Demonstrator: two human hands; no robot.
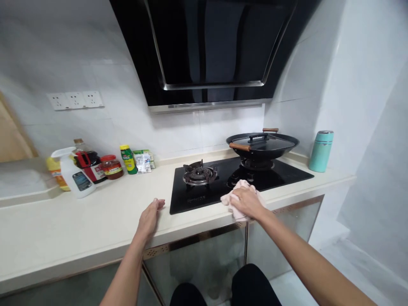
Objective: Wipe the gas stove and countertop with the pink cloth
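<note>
My right hand [247, 201] grips a pale pink cloth [238, 212], pressing it onto the front edge of the black glass gas stove [219, 192] and the strip of counter before it. Just behind the cloth are the stove's knobs [250, 177], partly covered by it. My left hand [149, 218] rests on its side on the cream countertop [111, 212], left of the stove's front corner. Its fingers are stretched out and hold nothing.
A lidded black wok [270, 144] with wooden handles sits on the right burner. The left burner [200, 173] is bare. A teal flask [321, 152] stands far right. At left are a white spray bottle [76, 176], sauce jar [111, 168] and green-yellow container [128, 160]. The range hood [210, 46] hangs above.
</note>
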